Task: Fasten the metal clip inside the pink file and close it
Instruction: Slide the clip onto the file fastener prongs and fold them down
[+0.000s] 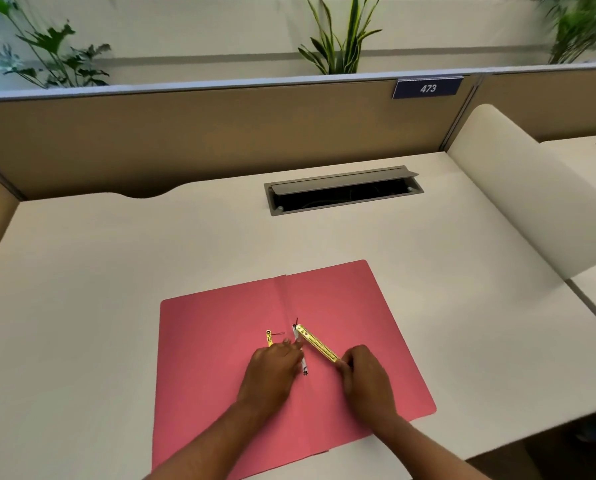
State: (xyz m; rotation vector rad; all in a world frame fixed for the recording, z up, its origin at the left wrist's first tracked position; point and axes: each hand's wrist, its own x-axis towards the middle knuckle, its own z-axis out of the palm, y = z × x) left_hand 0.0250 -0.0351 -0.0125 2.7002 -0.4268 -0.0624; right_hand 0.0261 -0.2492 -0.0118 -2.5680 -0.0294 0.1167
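Swinging the clip bar back onto the spine, file open flat on the desk.

My right hand [365,375] pinches the metal clip bar [318,344] at its near end; its long axis runs off to 10 o'clock, meeting the pink file [358,306] fold. My left hand [272,367], fingers curled, presses beside the fold. Loose yellow piece [269,337] sits at its 12 o'clock.

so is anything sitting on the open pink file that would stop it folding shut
Only the fastener parts and the hands. The gold metal bar, held at one end by the right hand, angles across the right half of the pink file. The left hand rests near the crease. Nothing else lies on it.
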